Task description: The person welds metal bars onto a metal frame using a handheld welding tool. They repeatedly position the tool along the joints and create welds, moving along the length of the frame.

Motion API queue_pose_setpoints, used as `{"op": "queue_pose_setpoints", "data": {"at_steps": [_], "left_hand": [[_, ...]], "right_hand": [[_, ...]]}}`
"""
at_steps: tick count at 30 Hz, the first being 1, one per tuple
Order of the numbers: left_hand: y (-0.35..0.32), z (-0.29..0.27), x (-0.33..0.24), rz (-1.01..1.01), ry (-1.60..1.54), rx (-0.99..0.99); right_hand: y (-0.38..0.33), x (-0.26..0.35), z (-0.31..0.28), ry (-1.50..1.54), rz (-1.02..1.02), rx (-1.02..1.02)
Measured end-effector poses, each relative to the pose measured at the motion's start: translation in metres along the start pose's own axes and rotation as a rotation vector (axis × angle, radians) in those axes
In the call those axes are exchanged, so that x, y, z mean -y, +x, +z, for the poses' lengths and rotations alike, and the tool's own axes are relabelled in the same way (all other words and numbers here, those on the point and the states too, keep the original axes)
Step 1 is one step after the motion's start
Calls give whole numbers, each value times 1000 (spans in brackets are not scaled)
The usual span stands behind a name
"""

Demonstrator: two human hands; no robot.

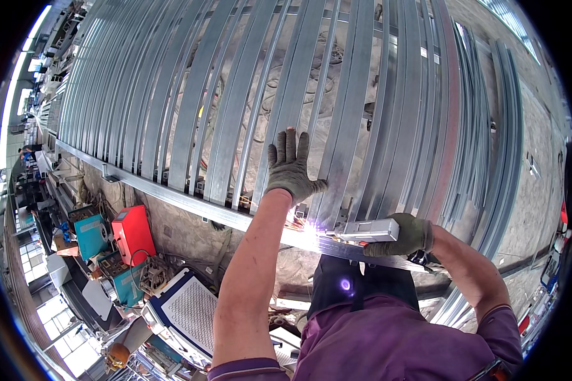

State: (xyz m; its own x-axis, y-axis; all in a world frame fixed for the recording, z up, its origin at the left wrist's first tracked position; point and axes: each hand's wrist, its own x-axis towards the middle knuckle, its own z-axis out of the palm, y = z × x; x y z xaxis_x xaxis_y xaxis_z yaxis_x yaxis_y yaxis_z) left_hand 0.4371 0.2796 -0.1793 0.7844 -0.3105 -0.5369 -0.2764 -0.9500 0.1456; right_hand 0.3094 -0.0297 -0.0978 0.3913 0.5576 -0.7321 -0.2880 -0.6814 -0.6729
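Note:
My left hand [291, 166], in a grey-green knit glove with one fingertip bare, lies spread over the long grey metal tubes [292, 82]. My right hand [405, 235], gloved alike, is closed around a boxy silver handheld welding gun [370, 230]. The gun's nozzle points left along the near metal rail [229, 216], where the tube ends meet it. A white-violet glare [309, 237] with orange sparks burns just off the nozzle and hides the joint. Both forearms are bare below short purple sleeves.
More narrow metal profiles [505, 127] lie along the right. Left of the rail stand a red machine case [132, 235], teal boxes [90, 232] and a blue-and-white unit with a perforated panel [187, 311]. Cables lie on the concrete floor beneath the tubes.

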Motion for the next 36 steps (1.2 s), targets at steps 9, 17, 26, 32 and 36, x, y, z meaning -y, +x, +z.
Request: {"op": "queue_pose_setpoints", "data": {"at_steps": [9,17,26,32,36], "left_hand": [[-1,-2,-2,3,-8,8],[0,0,0,1,8,-2],[0,-1,-2,3,22,7],[0,1,0,-2,26,1],[0,0,0,0,19,3]], "right_hand": [[0,-9,3,-27,34,20],[-6,-5,1,-7,25,-7],[-5,-19,6,-37,46,-15],[-8,-15,4,-21,52,-9],[-7,-19,5,-18,41,-8]]}}
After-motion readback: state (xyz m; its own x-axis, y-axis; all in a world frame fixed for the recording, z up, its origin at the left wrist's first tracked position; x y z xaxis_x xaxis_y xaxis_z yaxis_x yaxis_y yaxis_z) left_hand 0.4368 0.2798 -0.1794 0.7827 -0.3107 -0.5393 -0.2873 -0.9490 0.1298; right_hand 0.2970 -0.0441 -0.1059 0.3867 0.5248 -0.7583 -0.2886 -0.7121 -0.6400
